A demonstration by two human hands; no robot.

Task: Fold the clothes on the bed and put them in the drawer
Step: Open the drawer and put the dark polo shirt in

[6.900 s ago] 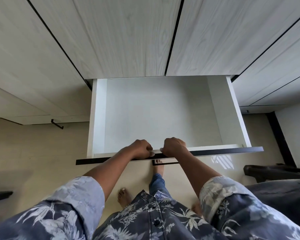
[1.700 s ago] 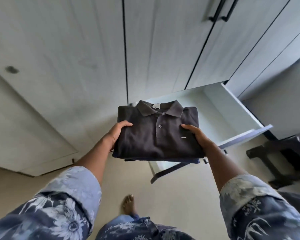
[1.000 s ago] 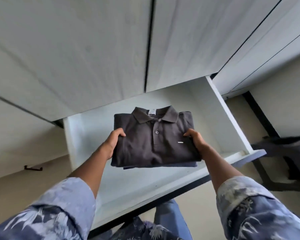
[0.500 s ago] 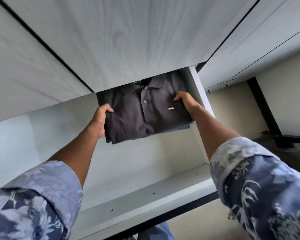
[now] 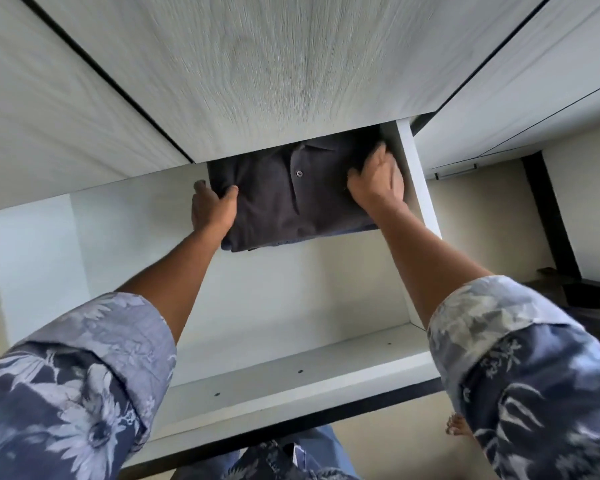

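A stack of folded clothes, a dark grey polo shirt point(image 5: 291, 199) on top and a blue garment point(image 5: 278, 242) under it, lies in the back right corner of the open white drawer point(image 5: 291, 384). The collar end sits under the cabinet front. My left hand point(image 5: 211, 208) grips the stack's left edge, thumb on top. My right hand point(image 5: 378, 181) rests palm down on the shirt's right side, fingers stretched toward the back, close to the drawer's right wall point(image 5: 421, 202).
Pale wood-grain wardrobe doors point(image 5: 274, 64) rise above the drawer. The drawer's dark front edge point(image 5: 378, 407) is near my legs. A dark piece of furniture point(image 5: 589, 296) stands at the right on the beige floor.
The stack has gone down and back into the drawer's right rear corner. My right hand has shifted from holding its edge to lying on top.
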